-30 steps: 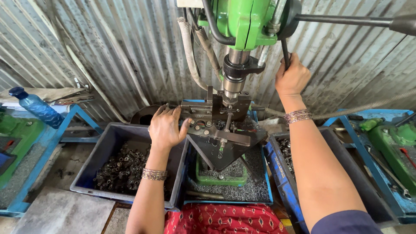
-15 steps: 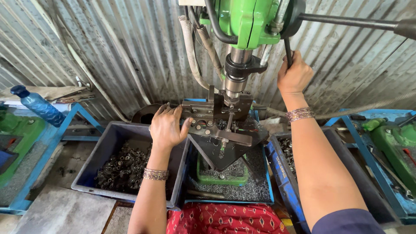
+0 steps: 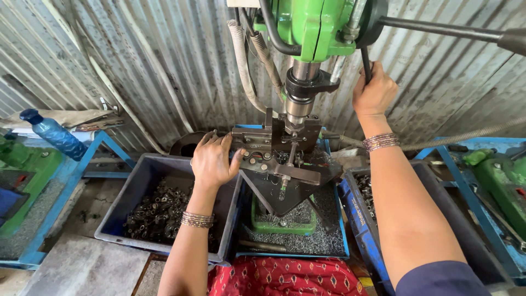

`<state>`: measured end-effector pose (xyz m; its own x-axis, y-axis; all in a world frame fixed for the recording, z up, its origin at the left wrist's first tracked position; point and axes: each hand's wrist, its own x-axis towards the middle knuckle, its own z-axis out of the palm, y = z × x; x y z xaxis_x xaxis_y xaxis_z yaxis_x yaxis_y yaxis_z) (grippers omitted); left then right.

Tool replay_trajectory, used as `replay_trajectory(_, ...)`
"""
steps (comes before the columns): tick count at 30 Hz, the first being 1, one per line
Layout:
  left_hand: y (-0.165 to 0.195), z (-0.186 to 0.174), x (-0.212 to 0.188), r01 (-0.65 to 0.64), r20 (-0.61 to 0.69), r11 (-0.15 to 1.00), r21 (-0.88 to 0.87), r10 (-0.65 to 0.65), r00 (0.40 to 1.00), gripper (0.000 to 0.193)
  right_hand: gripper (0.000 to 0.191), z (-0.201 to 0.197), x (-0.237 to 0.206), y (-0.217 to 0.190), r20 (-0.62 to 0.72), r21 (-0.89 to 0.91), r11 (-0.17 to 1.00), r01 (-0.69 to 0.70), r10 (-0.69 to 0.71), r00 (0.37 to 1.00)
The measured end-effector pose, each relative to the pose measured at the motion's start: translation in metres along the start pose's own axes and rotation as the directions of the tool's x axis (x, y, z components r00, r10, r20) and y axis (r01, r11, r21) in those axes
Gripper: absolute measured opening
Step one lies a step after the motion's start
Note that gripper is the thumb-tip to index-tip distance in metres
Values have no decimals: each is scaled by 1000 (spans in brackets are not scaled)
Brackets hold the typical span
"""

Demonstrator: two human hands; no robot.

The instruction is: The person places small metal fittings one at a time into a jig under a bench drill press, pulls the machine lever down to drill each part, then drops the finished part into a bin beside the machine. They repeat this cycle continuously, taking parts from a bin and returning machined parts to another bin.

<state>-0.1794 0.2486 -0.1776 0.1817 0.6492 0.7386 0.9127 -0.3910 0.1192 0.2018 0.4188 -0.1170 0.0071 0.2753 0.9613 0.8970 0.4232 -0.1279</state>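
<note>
The feed lever (image 3: 366,64) is gripped by the right hand (image 3: 373,94), fingers wrapped fully around the dark rod; the left hand (image 3: 212,161) is laid open, fingers spread, against the left end of the metal clamp fixture (image 3: 274,143).

Change noted: compared with a second ago, the spindle (image 3: 300,101) is seen lower, its tip now at the top of the fixture, while both hands are held as before. The feed stroke is judged to be under way.

Orientation: the spindle's long axis is vertical, tip pointing down into the fixture. The held lever is also near upright, running down from the green drill head (image 3: 312,24).

Left of the fixture a grey bin of dark metal parts (image 3: 159,211) is placed; right of it, a second bin (image 3: 364,189).
</note>
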Motion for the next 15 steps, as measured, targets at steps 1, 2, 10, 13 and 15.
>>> replay_trajectory(1, 0, 0, 0, 1, -2, 1000, 7, -1, 1000, 54, 4, 1, 0, 0, -1, 0, 1000, -6, 6, 1000)
replay_trajectory(2, 0, 1, 0, 1, -5, 1000, 12, -1, 1000, 54, 5, 1, 0, 0, -2, -1, 1000, -12, 12, 1000)
replay_trajectory(10, -1, 2, -1, 14, 13, 1000, -2, -14, 1000, 55, 5, 3, 3, 1, 2, 20, 1000, 13, -13, 1000)
replay_trajectory(13, -1, 2, -1, 8, 7, 1000, 4, -8, 1000, 55, 6, 4, 6, 1, -3, 6, 1000, 14, -14, 1000)
replay_trajectory(15, -1, 1, 0, -5, -12, 1000, 7, 5, 1000, 54, 7, 5, 8, 0, -11, -2, 1000, 21, -21, 1000)
